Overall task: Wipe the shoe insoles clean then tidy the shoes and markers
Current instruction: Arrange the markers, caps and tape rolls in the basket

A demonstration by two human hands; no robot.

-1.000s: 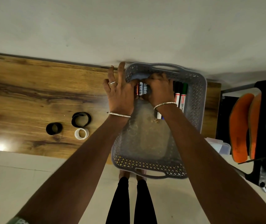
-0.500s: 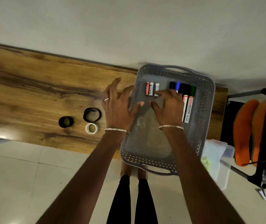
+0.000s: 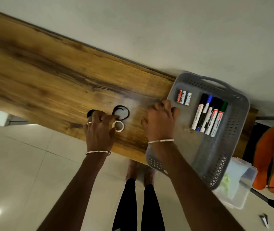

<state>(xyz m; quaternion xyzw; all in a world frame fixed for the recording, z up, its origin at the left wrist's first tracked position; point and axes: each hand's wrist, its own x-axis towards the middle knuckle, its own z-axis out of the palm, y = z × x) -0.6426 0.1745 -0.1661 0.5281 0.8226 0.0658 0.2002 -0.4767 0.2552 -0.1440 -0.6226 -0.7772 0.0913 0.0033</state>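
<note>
The whiteboard markers (image 3: 207, 114) lie side by side in a shallow grey perforated basket (image 3: 216, 157), on its 3 o'clock side. Their black, blue and green caps point to 12 o'clock. At the basket's 11 o'clock corner are three small cylinders (image 3: 184, 97), one red and two white, which look like batteries, though their print is too small to read.

The two orange insoles (image 3: 269, 155) stand nearly upright against a dark frame at 3 o'clock of the basket, the outer one cut off by the picture's edge.

The right hand (image 3: 159, 120) is at the basket's 9 o'clock wall with its fingers curled. Blur hides whether they grip the rim.

At 9 o'clock from it, the left hand (image 3: 99, 129) lies over the worktop (image 3: 49, 72) with its fingers spread. The thumb tip touches a white tape roll (image 3: 118, 126) and the forefinger reaches a thin black loop (image 3: 121, 112). A black roll (image 3: 90, 113) is half hidden behind the knuckles.

The basket sits on the wooden worktop's right end, overhanging its near edge. The worktop stands against a plain wall.

A clear plastic box (image 3: 234, 185) holding pale cloth sits partly under the basket's 5 o'clock corner. The floor (image 3: 16, 164) is pale glossy tile.
</note>
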